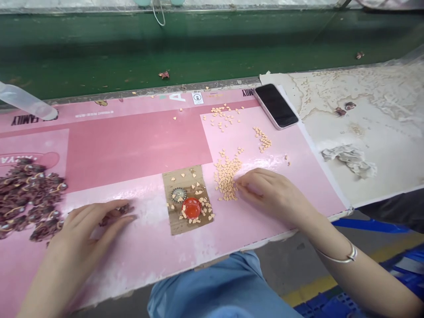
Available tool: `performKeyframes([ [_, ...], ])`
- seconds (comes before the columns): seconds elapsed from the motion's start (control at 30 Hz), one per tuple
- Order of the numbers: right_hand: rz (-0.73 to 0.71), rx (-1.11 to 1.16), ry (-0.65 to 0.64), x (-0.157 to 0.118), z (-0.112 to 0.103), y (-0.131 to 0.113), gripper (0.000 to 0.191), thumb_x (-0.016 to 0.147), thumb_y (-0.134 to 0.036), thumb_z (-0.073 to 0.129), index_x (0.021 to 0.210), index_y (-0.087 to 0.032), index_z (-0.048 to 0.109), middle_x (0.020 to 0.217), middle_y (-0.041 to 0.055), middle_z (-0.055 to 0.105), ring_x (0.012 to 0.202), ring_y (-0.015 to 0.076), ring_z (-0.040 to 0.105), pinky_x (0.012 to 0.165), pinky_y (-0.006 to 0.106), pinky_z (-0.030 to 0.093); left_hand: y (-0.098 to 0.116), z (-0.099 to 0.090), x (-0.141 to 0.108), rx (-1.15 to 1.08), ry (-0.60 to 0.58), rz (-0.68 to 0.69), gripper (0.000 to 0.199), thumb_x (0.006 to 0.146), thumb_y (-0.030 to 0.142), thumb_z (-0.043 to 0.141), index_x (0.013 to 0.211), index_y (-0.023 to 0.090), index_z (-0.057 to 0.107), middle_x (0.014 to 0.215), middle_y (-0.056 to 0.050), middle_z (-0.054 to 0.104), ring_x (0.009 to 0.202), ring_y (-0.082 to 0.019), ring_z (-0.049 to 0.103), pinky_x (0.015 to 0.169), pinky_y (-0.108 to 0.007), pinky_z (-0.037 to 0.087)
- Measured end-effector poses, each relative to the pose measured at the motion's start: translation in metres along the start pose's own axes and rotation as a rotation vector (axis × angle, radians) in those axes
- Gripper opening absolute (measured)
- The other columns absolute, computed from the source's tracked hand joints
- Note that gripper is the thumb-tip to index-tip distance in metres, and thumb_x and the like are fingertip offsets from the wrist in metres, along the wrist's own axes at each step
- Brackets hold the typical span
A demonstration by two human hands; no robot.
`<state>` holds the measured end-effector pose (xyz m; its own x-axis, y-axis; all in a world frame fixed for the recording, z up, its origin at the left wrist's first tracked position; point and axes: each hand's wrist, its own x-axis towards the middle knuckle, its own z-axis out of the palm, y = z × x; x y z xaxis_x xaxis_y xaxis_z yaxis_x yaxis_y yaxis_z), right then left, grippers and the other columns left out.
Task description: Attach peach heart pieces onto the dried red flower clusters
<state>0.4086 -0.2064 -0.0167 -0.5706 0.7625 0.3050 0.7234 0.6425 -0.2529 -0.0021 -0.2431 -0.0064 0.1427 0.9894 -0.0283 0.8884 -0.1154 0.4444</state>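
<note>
My left hand (94,227) rests on the pink sheet at the left, its thumb and fingers around a small dark brown piece (114,213). Left of it lies a pile of similar dark pieces (28,198) with light-coloured bits on them. My right hand (265,190) touches the right edge of a heap of tiny tan heart-shaped pieces (228,174), fingertips together; whether a piece is between them is too small to tell. Between the hands, a brown card (175,223) bears a red cap (191,208), a metal bottle cap (179,194) and scattered tan pieces.
A phone (276,106) lies at the sheet's back right corner. Crumpled white tissue (351,160) is on the pale surface to the right. A translucent plastic object (28,102) lies at the back left. Behind the table runs a green belt (115,57).
</note>
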Motion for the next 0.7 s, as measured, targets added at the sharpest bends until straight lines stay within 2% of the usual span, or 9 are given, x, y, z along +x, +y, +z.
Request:
performKeyframes([
  [0.07,0.01,0.027,-0.015,-0.003,-0.002,-0.004,0.018,0.104,-0.009,0.054,0.095,-0.022,0.062,0.078,0.0028,0.075,0.069,0.0178,0.072,0.062,0.029,0.053,-0.005,0.001,-0.006,-0.026,0.052,0.007,0.028,0.095,0.058,0.067,0.113,0.039,0.077,0.108,0.003,0.082,0.093,-0.024,0.075,0.078,-0.031,0.053],
  [0.13,0.046,0.063,-0.023,-0.008,-0.004,-0.007,0.013,0.105,-0.012,0.056,0.099,-0.022,0.062,0.079,0.0023,0.076,0.068,0.0175,0.071,0.061,0.028,0.053,-0.009,0.002,-0.012,-0.043,0.112,0.024,0.024,0.095,0.053,0.068,0.112,0.039,0.077,0.109,0.003,0.082,0.093,-0.024,0.075,0.083,-0.032,0.054],
  [0.27,0.085,0.071,0.001,-0.016,-0.008,-0.007,0.008,0.106,-0.015,0.058,0.103,-0.022,0.062,0.086,0.004,0.077,0.073,0.0189,0.074,0.064,0.029,0.055,-0.016,0.003,-0.022,-0.036,0.227,0.161,0.018,0.09,0.04,0.077,0.107,0.038,0.079,0.099,0.003,0.079,0.081,-0.02,0.069,0.071,-0.03,0.05],
  [0.33,0.059,0.042,0.007,-0.017,-0.008,-0.005,0.009,0.107,-0.014,0.057,0.105,-0.022,0.062,0.09,0.0051,0.079,0.078,0.0201,0.075,0.067,0.03,0.058,-0.016,0.003,-0.026,-0.03,0.249,0.196,0.018,0.089,0.037,0.077,0.107,0.039,0.08,0.099,0.001,0.077,0.081,-0.02,0.066,0.072,-0.032,0.049],
  [0.5,-0.012,-0.015,0.01,-0.015,-0.005,-0.002,0.014,0.11,-0.016,0.052,0.103,-0.021,0.063,0.088,0.0066,0.078,0.077,0.0201,0.075,0.067,0.031,0.057,-0.001,0.006,-0.041,-0.095,0.287,0.109,0.019,0.097,0.046,0.066,0.107,0.035,0.079,0.105,-0.004,0.074,0.099,-0.026,0.067,0.094,-0.04,0.048],
  [0.6,-0.017,-0.029,0.0,-0.013,-0.003,-0.001,0.018,0.11,-0.016,0.049,0.101,-0.021,0.063,0.087,0.0066,0.078,0.075,0.0199,0.073,0.065,0.031,0.056,0.008,0.009,-0.051,-0.114,0.256,0.098,0.019,0.096,0.049,0.068,0.104,0.035,0.078,0.107,-0.001,0.075,0.099,-0.025,0.068,0.098,-0.038,0.048],
  [0.7,0.01,-0.039,0.023,-0.014,-0.002,-0.001,0.019,0.108,-0.012,0.048,0.101,-0.022,0.062,0.087,0.0058,0.078,0.078,0.0205,0.074,0.067,0.031,0.056,0.016,0.009,-0.059,-0.156,0.268,-0.06,0.029,0.09,0.06,0.073,0.102,0.035,0.079,0.106,0.001,0.079,0.096,-0.025,0.072,0.094,-0.036,0.052],
])
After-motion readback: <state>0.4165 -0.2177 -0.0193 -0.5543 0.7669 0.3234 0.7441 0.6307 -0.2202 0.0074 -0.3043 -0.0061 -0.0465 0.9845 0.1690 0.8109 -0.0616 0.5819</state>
